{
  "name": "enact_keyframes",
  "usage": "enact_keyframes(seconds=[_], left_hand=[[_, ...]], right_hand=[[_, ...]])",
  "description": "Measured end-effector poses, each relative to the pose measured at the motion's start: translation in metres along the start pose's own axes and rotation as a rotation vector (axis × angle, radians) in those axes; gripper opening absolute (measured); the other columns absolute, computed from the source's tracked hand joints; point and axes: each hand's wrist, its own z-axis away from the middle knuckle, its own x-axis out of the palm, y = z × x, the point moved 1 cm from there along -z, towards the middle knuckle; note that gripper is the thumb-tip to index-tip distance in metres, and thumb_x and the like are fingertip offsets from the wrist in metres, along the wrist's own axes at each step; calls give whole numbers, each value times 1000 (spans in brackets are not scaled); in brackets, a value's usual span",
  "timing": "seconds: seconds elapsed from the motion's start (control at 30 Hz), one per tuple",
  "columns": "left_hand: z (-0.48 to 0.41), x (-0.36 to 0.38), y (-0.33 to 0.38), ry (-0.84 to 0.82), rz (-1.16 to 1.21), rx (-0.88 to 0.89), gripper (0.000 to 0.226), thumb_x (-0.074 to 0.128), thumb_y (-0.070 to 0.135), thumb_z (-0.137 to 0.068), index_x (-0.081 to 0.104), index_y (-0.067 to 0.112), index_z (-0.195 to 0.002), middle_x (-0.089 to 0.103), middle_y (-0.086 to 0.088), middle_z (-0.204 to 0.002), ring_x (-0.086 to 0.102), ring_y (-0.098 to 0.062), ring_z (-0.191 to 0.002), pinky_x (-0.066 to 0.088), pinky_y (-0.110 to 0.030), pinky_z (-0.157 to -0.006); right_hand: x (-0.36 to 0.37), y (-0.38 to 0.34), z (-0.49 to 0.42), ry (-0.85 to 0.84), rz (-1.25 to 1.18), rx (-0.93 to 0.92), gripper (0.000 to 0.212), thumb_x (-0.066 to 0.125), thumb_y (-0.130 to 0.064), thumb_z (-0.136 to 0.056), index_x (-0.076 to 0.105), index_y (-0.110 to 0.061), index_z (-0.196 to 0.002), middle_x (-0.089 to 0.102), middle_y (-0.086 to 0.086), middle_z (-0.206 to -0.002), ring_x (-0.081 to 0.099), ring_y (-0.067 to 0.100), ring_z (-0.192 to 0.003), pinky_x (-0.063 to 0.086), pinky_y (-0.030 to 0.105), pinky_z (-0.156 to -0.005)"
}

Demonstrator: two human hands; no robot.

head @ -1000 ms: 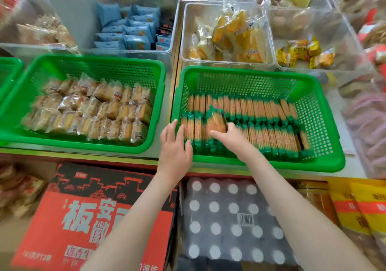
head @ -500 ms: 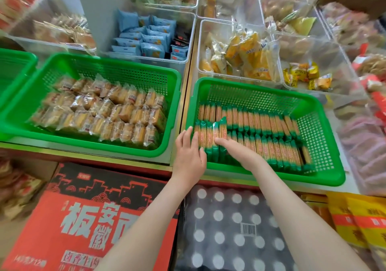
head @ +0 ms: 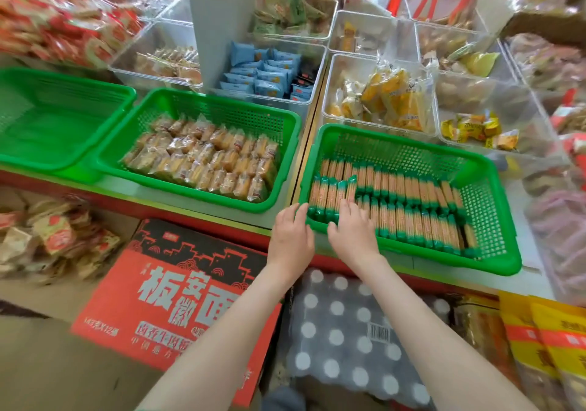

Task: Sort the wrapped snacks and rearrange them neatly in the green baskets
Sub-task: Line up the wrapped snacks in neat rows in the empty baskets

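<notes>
The right green basket (head: 494, 220) holds two rows of slim orange-and-green wrapped snacks (head: 406, 198), standing side by side. My right hand (head: 352, 233) lies over the basket's near-left corner, fingers straight and touching the front row of snacks. My left hand (head: 293, 236) rests with straight fingers against the outside of that basket's left rim. The middle green basket (head: 285, 125) holds rows of clear-wrapped golden biscuits (head: 206, 160). An empty green basket (head: 120, 93) stands at the far left.
Clear bins behind hold blue packets (head: 263, 71), yellow packets (head: 393, 100) and small yellow sweets (head: 475, 128). Below the shelf edge lie a red carton (head: 177, 299), a shrink-wrapped pack with white caps (head: 348, 334) and yellow bags (head: 551, 347). Loose red-and-white packets (head: 54, 239) pile at the left.
My right hand has let the raised snacks settle into the front row and now lies flat on them. The left hand stays at the basket's rim. The view has tilted up and back.
</notes>
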Motion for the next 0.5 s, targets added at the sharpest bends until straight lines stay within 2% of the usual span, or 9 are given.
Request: enact_keyframes(seconds=[0.1, 0.2, 0.3, 0.4, 0.5], left_hand=[[34, -30, -9, 6, 5, -33, 41, 54, 1, -87, 55, -4, -127, 60, -20, -120, 56, -35, -110, 46, -41, -97], [66, -65, -27, 35, -11, -116, 40, 50, 7, -91, 53, -1, -130, 59, -17, -123, 55, -32, -114, 44, -39, -98], [96, -98, -52, 44, 15, -222, 41, 45, 11, -95, 51, 3, -134, 57, -13, -127, 53, -29, -116, 41, -34, -98], [119, -129, -86, 19, 47, -323, 39, 46, 15, -97, 49, 11, -136, 55, -6, -125, 51, -23, -116, 43, -31, -95], [135, -172, -132, -1, 42, -367, 35, 42, 17, -96, 55, 16, -129, 58, -4, -122, 53, -21, -113, 43, -31, -93]], right_hand=[[5, -31, 34, 94, -90, -173, 55, 45, -20, -95, 31, -5, -146, 38, 11, -147, 32, 27, -135, 26, 39, -112], [20, -73, 60, 58, -114, -372, 51, 49, -18, -94, 40, -3, -142, 47, 14, -139, 41, 30, -128, 34, 41, -108], [41, -122, 79, -3, -104, -504, 49, 42, -19, -94, 41, -1, -140, 51, 16, -134, 46, 32, -122, 38, 41, -104], [61, -173, 92, -52, -123, -563, 47, 41, -17, -96, 41, -4, -141, 51, 14, -134, 47, 31, -120, 37, 38, -102], [84, -230, 104, -89, -208, -513, 45, 43, -16, -96, 42, -5, -140, 48, 13, -135, 44, 30, -123, 35, 38, -102]])
